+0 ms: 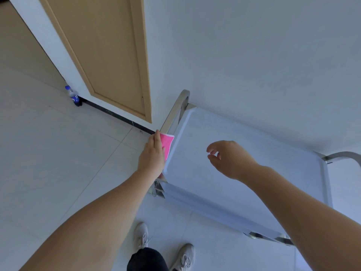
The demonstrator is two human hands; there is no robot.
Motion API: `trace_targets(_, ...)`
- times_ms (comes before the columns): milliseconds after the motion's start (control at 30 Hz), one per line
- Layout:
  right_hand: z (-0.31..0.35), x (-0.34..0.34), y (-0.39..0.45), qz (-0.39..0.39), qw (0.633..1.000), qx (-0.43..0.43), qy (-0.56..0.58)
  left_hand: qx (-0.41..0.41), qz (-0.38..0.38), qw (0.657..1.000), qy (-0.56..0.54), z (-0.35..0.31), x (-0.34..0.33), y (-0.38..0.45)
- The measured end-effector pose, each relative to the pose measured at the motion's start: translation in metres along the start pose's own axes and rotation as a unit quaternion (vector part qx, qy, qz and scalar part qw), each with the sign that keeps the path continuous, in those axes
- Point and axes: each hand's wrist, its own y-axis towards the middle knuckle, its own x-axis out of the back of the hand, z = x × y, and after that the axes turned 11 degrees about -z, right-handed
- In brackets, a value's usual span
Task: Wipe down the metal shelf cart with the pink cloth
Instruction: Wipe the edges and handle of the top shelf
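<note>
Looking down from the head camera, the metal shelf cart [244, 173] stands against a white wall [254, 55], its flat top tray pale and bare, with a curved steel handle [175, 110] rising at its far left corner and another bar [343, 155] showing at the right end.

The left hand [152, 155] reaches forward along the cart's left edge and presses the pink cloth [166, 143] against that side, just below where the steel handle meets the tray. Its fingers [156, 137] lie straight and flat over the cloth, the palm turned toward the cart; whether the thumb hooks round the cloth behind the edge cannot be told. The cloth shows as a folded pink patch between the hand and the tray's rim, with a paler hem at its top.

The right hand [230, 159] hovers above the middle of the tray, apart from the surface, its fingers loosely curled and holding nothing.

Below, two grey sneakers [164, 249] stand on the pale tiled floor [58, 153] near the cart's front corner. A wooden door [109, 55] closes the wall at left, and a plastic bottle with a blue cap [73, 95] stands on the floor by the dark baseboard.
</note>
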Motion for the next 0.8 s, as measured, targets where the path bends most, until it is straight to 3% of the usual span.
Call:
trace_targets(333, 0.016, -0.042, -0.036, 0.022, 0.999, -0.028, -0.015, 0.133, -0.022, 0.974, -0.181, 0.030, -0.015, -0.055)
trace_targets(667, 0.042, -0.066, -0.066, 0.025, 0.998, -0.055, -0.013, 0.175, 0.094, 0.969, -0.146, 0.047, -0.012, -0.059)
trace_targets(800, 0.046, -0.060, -0.073, 0.015, 0.997, -0.070, -0.013, 0.264, 0.126, 0.940, -0.177, 0.061, -0.004, -0.066)
